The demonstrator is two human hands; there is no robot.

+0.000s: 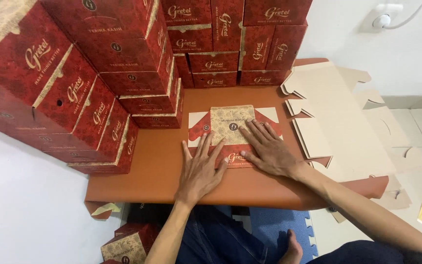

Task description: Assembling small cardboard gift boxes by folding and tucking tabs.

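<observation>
While both hands, left (202, 168) and right (268, 146), are spread flat, the unfolded red carton blank (233, 134) is pressed onto the orange table (157, 161). A crooked crease could be caused by uneven pressure. The stacked red boxes (98, 73) nearby could be knocked.

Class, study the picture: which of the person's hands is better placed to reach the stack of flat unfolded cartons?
Probably the right hand: it presses the flat red carton nearest the pale stack lying on its side; the left hand sits farther away.
</observation>
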